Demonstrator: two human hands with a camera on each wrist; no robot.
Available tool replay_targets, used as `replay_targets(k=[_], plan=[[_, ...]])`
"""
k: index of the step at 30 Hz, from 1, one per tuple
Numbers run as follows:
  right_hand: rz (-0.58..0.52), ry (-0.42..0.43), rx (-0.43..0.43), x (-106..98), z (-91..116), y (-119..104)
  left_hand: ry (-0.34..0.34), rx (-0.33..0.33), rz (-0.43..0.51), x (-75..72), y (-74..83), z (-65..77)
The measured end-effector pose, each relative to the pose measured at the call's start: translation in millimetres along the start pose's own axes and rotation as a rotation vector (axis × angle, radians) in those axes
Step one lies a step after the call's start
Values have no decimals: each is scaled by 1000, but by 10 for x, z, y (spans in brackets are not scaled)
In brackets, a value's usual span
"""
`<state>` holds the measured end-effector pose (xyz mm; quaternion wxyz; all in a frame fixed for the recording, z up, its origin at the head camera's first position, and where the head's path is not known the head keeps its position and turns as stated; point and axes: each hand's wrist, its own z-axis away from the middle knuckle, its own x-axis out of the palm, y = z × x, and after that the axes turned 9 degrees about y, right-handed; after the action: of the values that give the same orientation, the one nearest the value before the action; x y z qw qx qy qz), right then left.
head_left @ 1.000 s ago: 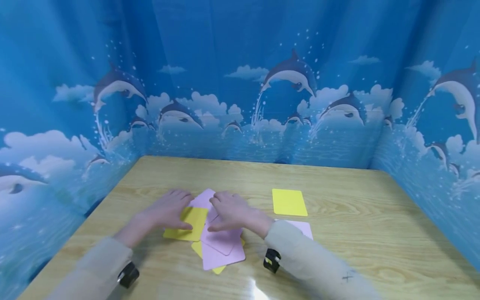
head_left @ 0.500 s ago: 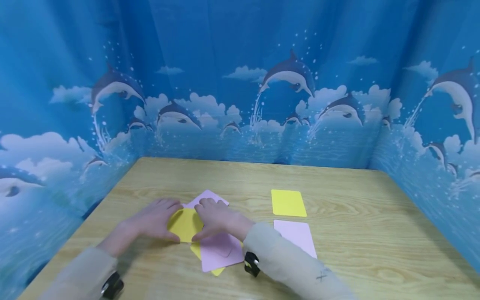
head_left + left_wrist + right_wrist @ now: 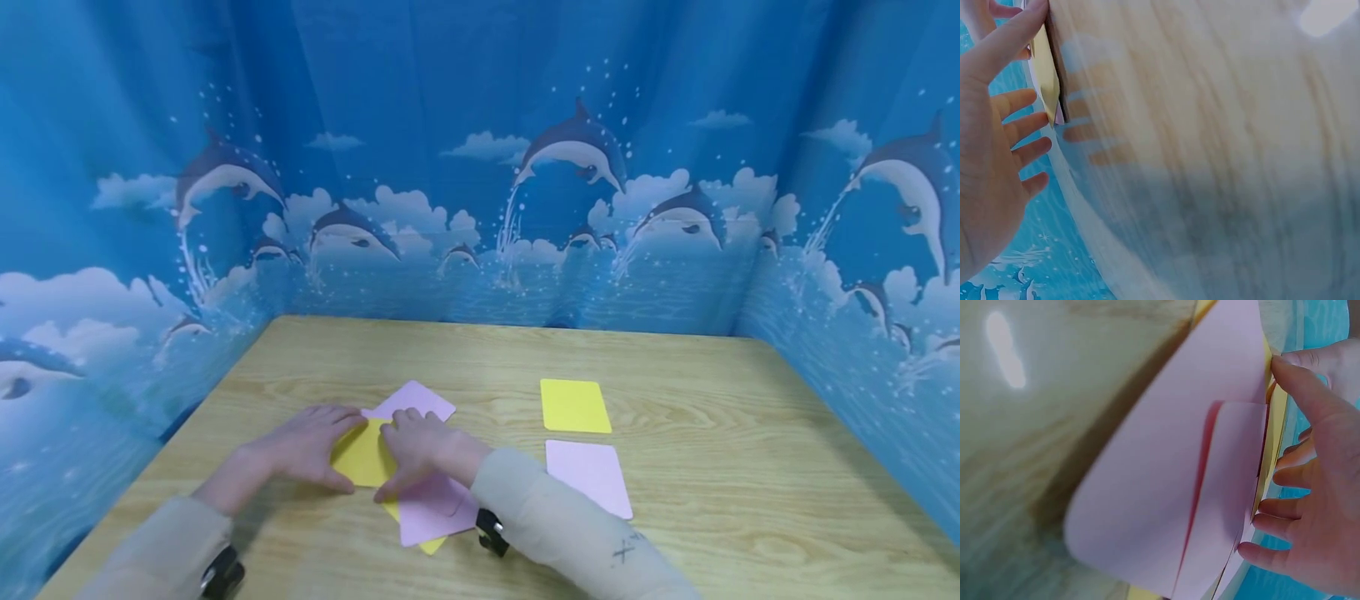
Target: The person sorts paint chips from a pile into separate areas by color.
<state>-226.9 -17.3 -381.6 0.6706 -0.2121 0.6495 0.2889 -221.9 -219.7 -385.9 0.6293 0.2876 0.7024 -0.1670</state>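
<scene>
- Left hand point(image 3: 311, 446): I see its fingers loosely spread, thumb toward the near side and fingertips toward the far side, set against the left of a yellow card. The thumb meets the cards' edge in its wrist view; I make out no pinch.
- Right hand point(image 3: 420, 450): it faces the left one, fingers parted and only slightly bent, thumb also on the near side. Its thumb touches the cards' edge; I see nothing clasped in it.
- The yellow card point(image 3: 362, 454) lies flat directly between the two palms, its right part behind the right hand's fingers. It looks almost square, so I can read no clear long axis; neither hand is plainly nearer. The squeeze line, as I judge it, runs left to right across the card.
- Just beyond the hands, a pink card point(image 3: 416, 400) shows its far corner.
- On the near side, under and beside the right hand, I have a second pink card point(image 3: 431, 517) lying askew, with a yellow corner point(image 3: 433, 546) poking out below it.
- Farther right, well apart from the pile, a lone yellow card point(image 3: 575, 407) lies behind a lone pink card point(image 3: 588, 477) on the wooden table point(image 3: 697, 417).
</scene>
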Motion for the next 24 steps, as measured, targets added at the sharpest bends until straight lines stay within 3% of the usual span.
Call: replay_targets(k=[4, 16, 24], plan=[[15, -2, 6, -8, 3, -15, -21, -16, 4, 4, -6, 5], [6, 8, 11, 14, -16, -11, 6, 30, -17, 15, -14, 18], [4, 25, 2, 4, -19, 39, 56, 48, -14, 29, -30, 16]])
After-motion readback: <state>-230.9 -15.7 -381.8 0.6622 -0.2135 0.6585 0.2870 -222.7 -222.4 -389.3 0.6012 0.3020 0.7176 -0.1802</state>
